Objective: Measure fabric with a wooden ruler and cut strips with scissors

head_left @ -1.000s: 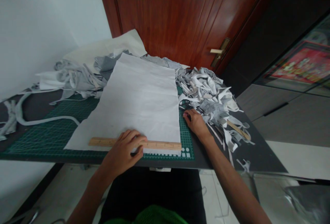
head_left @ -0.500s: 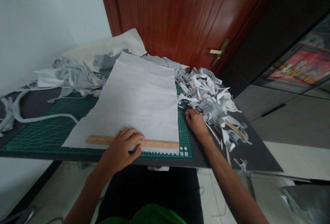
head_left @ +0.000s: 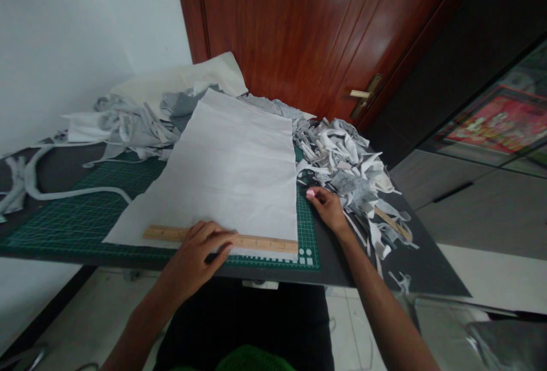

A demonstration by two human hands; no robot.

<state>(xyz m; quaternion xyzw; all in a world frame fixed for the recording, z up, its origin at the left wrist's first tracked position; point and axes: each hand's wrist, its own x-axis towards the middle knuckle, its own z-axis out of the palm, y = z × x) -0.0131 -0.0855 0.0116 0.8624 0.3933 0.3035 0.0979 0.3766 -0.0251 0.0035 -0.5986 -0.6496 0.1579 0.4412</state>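
A large white cloth (head_left: 235,160) lies flat over the green cutting mat (head_left: 85,211). Along its near edge rests a wooden ruler (head_left: 265,244). My left hand (head_left: 205,248) lies on the ruler with its fingers spread and the thumb at the near edge. At the right edge of the mat, my right hand (head_left: 327,207) pinches a small pink piece (head_left: 310,192) between thumb and fingertips. Just beyond that hand are black scissor handles (head_left: 306,177), partly covered by scraps.
Cloth scraps (head_left: 342,149) are heaped at the right, with a wooden strip (head_left: 391,220) among them. Crumpled grey fabric (head_left: 128,123) and a cream sheet (head_left: 171,83) lie at the back left. A white cord (head_left: 81,193) curves over the mat. Behind stands a brown door (head_left: 277,29).
My right hand has drawn slightly back from the scissor handles, and the pink piece now shows clearly in its fingers. My left hand's fingers have shifted slightly on the ruler.
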